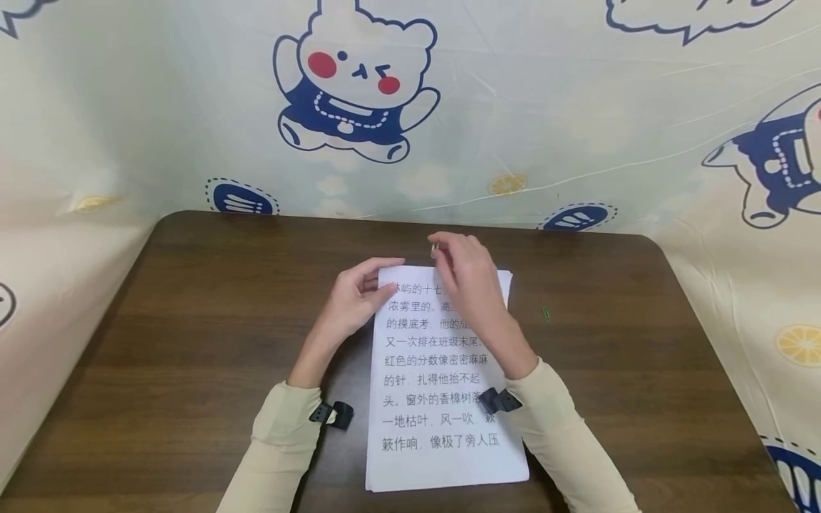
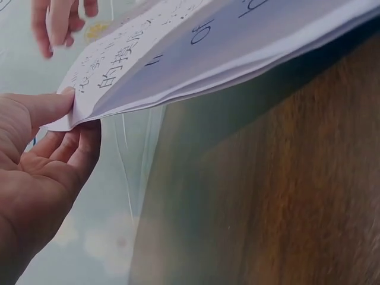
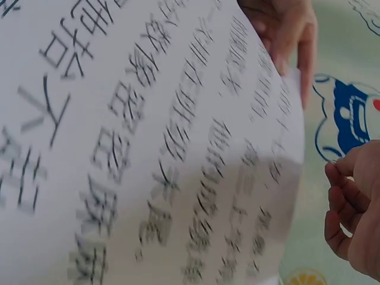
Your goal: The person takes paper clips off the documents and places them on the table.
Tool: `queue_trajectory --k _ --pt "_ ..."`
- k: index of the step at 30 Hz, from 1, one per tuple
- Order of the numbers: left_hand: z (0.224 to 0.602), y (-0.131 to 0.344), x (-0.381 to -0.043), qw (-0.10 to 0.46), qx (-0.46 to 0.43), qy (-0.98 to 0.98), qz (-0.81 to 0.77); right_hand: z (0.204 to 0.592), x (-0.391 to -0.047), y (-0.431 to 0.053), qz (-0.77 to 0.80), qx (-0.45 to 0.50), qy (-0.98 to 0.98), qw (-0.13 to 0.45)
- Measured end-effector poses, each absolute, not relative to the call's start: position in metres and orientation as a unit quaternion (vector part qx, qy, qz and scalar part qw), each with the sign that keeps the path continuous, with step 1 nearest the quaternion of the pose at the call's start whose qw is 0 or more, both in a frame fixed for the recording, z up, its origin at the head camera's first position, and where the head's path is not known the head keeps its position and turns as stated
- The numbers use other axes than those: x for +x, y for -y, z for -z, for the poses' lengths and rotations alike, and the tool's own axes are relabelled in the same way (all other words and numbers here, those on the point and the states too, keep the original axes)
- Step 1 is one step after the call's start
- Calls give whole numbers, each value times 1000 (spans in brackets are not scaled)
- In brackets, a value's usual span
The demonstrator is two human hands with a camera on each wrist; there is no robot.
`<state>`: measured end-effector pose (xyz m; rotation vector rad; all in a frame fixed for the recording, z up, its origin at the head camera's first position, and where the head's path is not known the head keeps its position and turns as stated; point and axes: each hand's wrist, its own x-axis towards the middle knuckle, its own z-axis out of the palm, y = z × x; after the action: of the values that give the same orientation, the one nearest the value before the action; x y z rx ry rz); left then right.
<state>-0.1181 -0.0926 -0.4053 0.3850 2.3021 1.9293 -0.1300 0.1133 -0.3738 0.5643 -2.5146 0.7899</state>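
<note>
A stack of printed paper sheets lies lengthwise in front of the person, with large Chinese characters on the top sheet. My left hand grips its upper left corner, thumb on top and fingers curled underneath, lifting that end off the table. Just beyond the far edge of the sheets, my right hand pinches a small yellowish paper clip between thumb and index finger. In the right wrist view the pinched tips of the right hand are beside the paper's edge, the clip mostly hidden.
A small green paper clip lies on the dark brown wooden table, right of the sheets. A printed cloth with cartoon bears hangs behind the table and along its sides. Black wrist cameras sit on both sleeves.
</note>
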Motion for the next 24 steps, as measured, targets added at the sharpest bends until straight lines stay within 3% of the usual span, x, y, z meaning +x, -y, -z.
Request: queue_trajectory --k 10,24 --pt "408 98 -118 43 113 -784 -609 370 -126 -179 -318 132 909 233" --pt "407 97 -120 41 110 -809 -575 387 -118 -238 -293 74 937 174"
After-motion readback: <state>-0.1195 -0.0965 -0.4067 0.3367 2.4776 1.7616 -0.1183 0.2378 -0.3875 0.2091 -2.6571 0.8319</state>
